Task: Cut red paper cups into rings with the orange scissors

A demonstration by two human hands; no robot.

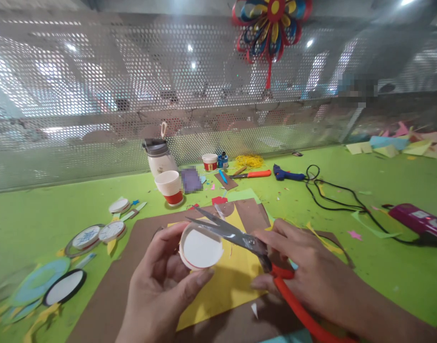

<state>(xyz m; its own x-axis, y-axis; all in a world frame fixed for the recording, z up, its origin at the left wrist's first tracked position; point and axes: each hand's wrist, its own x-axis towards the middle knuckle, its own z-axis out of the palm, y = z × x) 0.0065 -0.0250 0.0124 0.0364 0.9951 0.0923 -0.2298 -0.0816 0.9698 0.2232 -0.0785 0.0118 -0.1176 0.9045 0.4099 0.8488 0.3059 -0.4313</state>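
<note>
My left hand [157,286] pinches the cut-off bottom of a paper cup [200,248], a white disc with a thin red rim, over a yellow paper sheet [233,281]. My right hand [311,271] grips red-handled scissors [240,237]. Their grey blades are parted and reach across the top edge of the cup bottom. Both hands hover above a brown card sheet [114,295] on the green table [43,214].
A paper cup [170,187], a flask [159,157], a small pot [210,162], a utility knife [252,174], a blue glue gun [288,174] with black cable and a pink device [418,220] lie beyond. Round cut-outs [86,237] lie at left. A perforated metal screen [97,95] backs the table.
</note>
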